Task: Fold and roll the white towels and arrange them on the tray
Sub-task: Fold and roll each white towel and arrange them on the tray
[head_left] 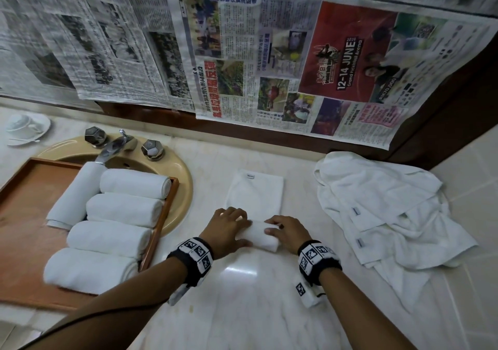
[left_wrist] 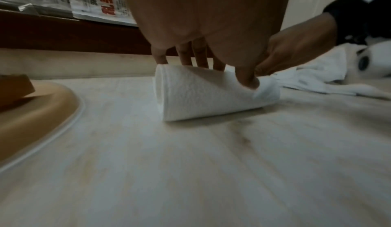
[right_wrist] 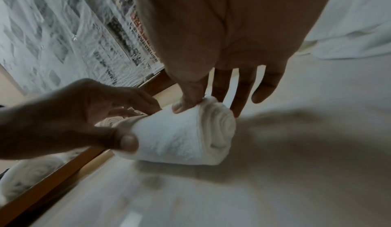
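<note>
- A pale, glossy marble tabletop (head_left: 250,295) runs below a dark wood wall panel papered with crinkled newspaper sheets (head_left: 242,53).
- At the left a beige oval sink (head_left: 180,177) with faceted metal taps carries a flat reddish-brown wooden tray (head_left: 27,215) with a raised rim.
- Five rolled towels (head_left: 116,238), plump white terry cylinders, lie on the tray: four stacked near to far, one set at an angle beside them.
- At the centre lies the half-rolled towel (head_left: 262,235), soft looped terry; its near part is a tight cylinder with a spiral end, its far part still flat on the tabletop as a neat rectangle with a small label.
- The left hand (head_left: 227,231) lies arched on the roll's left end, fingers (left_wrist: 201,56) curled over the far side, thumb pressing the near side, gripping it.
- The right hand (head_left: 289,232) covers the right end, thumb pressed on top, fingers (right_wrist: 241,93) almost straight, reaching down past the roll's far side.
- At the right a rumpled pile of unfolded towels (head_left: 390,209) sprawls on the tabletop.
</note>
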`<state>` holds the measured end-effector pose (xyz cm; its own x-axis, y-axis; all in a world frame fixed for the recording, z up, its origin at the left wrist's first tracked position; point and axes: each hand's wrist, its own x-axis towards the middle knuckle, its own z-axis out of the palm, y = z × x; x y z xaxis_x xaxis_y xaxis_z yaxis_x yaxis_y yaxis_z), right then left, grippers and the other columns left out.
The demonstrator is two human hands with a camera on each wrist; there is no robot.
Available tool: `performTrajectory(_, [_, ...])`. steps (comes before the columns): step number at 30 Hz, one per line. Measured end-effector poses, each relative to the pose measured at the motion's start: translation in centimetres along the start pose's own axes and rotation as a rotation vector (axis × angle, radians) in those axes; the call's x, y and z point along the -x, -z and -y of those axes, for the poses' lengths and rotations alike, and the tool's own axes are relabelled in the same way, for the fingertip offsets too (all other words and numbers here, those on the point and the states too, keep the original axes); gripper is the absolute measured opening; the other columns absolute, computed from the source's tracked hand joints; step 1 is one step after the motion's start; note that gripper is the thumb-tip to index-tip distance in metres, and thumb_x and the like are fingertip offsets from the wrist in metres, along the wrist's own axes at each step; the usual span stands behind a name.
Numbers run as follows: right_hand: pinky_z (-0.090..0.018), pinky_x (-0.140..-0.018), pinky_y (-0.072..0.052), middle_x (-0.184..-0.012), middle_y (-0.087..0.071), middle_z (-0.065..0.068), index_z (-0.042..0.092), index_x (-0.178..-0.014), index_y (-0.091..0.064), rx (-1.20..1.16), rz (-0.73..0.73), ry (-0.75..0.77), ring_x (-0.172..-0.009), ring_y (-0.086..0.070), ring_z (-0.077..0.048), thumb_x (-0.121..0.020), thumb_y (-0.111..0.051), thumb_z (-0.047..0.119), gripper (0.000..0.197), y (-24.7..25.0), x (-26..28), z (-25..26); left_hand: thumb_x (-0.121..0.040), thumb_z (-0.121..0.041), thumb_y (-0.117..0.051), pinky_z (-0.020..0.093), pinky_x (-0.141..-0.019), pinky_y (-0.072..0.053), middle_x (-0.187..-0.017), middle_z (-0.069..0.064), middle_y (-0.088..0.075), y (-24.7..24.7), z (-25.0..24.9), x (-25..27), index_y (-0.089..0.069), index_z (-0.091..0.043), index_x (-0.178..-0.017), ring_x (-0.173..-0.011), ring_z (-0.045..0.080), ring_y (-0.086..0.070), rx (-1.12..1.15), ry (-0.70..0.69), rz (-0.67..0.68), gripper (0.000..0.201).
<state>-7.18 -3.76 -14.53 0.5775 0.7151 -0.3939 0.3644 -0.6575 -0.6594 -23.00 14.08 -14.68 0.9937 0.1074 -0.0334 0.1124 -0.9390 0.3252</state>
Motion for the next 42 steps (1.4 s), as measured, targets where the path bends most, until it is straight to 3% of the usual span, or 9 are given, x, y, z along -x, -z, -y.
performTrajectory(6, [-0.031, -0.098, -0.037, -0.131, -0.055, 0.005, 0.027, -0.127, -0.06, 0.274, -0.152, 0.093, -0.118, -0.049, -0.017, -0.094, -0.057, 0.045, 0.039, -0.8, 0.6, 0.5, -0.087, -0.04, -0.064, 0.042, -0.1, -0.033, -0.132, -0.006, -0.055, 0.7, 0.3, -2.0, -0.057, -0.029, -0.134, -0.123, 0.023, -0.045, -0.041, 0.04, 0.086, 0.049])
performTrajectory(9, [-0.029, -0.098, -0.036, -0.131, -0.046, 0.008, 0.025, -0.13, -0.054, 0.319, -0.245, 0.206, -0.118, -0.042, -0.013, -0.083, -0.067, 0.051, 0.056, -1.8, 1.9, 0.2, -0.091, -0.042, -0.058, 0.04, -0.094, -0.035, -0.132, -0.006, -0.053, 1.0, 0.6, -3.1, -0.054, -0.032, -0.135, -0.121, 0.022, -0.043, -0.057, 0.057, 0.137, 0.045])
performTrajectory(16, [-0.026, -0.105, -0.04, -0.133, -0.056, 0.001, 0.015, -0.131, -0.059, 0.091, -0.258, 0.212, -0.12, -0.054, -0.016, -0.078, -0.076, 0.016, 0.056, -2.4, 1.2, -1.1, -0.094, -0.04, -0.058, 0.035, -0.097, -0.039, -0.134, -0.001, -0.055, 1.4, 1.1, -3.9, -0.047, -0.026, -0.139, -0.118, 0.024, -0.048, 0.143, 0.116, 0.168, 0.049])
performTrajectory(21, [-0.015, -0.092, -0.038, -0.119, -0.061, 0.011, 0.022, -0.128, -0.061, -0.033, -0.145, 0.119, -0.107, -0.055, -0.006, -0.081, -0.077, 0.029, 0.05, -0.6, 0.0, -1.2, -0.084, -0.047, -0.07, 0.03, -0.1, -0.041, -0.137, -0.003, -0.044, 1.1, 1.7, -1.9, -0.048, -0.024, -0.134, -0.118, 0.017, -0.048, 0.254, 0.064, -0.019, 0.059])
performTrajectory(25, [-0.014, -0.073, -0.047, -0.1, -0.071, 0.001, 0.028, -0.119, -0.067, -0.165, -0.044, 0.045, -0.093, -0.064, -0.016, -0.078, -0.08, 0.034, 0.043, 1.0, -0.5, -1.4, -0.083, -0.043, -0.073, 0.034, -0.102, -0.043, -0.133, -0.002, -0.044, 0.1, 2.3, -1.5, -0.053, -0.018, -0.134, -0.117, 0.018, -0.049, 0.273, 0.072, -0.002, 0.06])
performTrajectory(30, [-0.034, -0.091, -0.05, -0.108, -0.069, 0.0, 0.025, -0.117, -0.064, -0.16, -0.012, -0.009, -0.101, -0.063, -0.018, -0.082, -0.075, 0.04, 0.04, 1.8, -1.1, -1.4, -0.091, -0.047, -0.06, 0.035, -0.102, -0.04, -0.133, -0.003, -0.05, 1.3, 2.2, -3.4, -0.051, -0.026, -0.139, -0.121, 0.021, -0.047, 0.226, 0.144, 0.149, 0.053])
performTrajectory(35, [-0.026, -0.094, -0.04, -0.13, -0.043, 0.009, 0.023, -0.128, -0.053, 0.18, -0.269, 0.216, -0.112, -0.046, -0.009, -0.081, -0.075, 0.035, 0.054, 1.1, -0.7, 0.5, -0.096, -0.046, -0.046, 0.042, -0.098, -0.04, -0.131, 0.002, -0.056, 1.8, 2.0, -5.0, -0.055, -0.028, -0.131, -0.119, 0.029, -0.045, 0.033, 0.145, 0.223, 0.04])
performTrajectory(39, [-0.034, -0.098, -0.043, -0.133, -0.05, 0.003, 0.02, -0.129, -0.056, 0.397, -0.241, 0.312, -0.12, -0.047, -0.017, -0.068, -0.084, 0.029, 0.068, -0.7, 0.1, 0.9, -0.1, -0.047, -0.036, 0.043, -0.098, -0.039, -0.13, 0.002, -0.057, 1.8, 1.9, -5.7, -0.055, -0.027, -0.127, -0.119, 0.029, -0.044, -0.01, 0.2, 0.279, 0.039])
performTrajectory(42, [-0.04, -0.098, -0.049, -0.13, -0.06, -0.004, 0.015, -0.129, -0.061, 0.356, -0.312, 0.304, -0.118, -0.056, -0.023, -0.065, -0.086, 0.012, 0.069, -1.5, -0.3, 0.0, -0.097, -0.051, -0.03, 0.041, -0.098, -0.037, -0.131, 0.0, -0.055, 1.5, 1.7, -5.3, -0.053, -0.024, -0.131, -0.121, 0.028, -0.044, -0.043, 0.158, 0.147, 0.049])
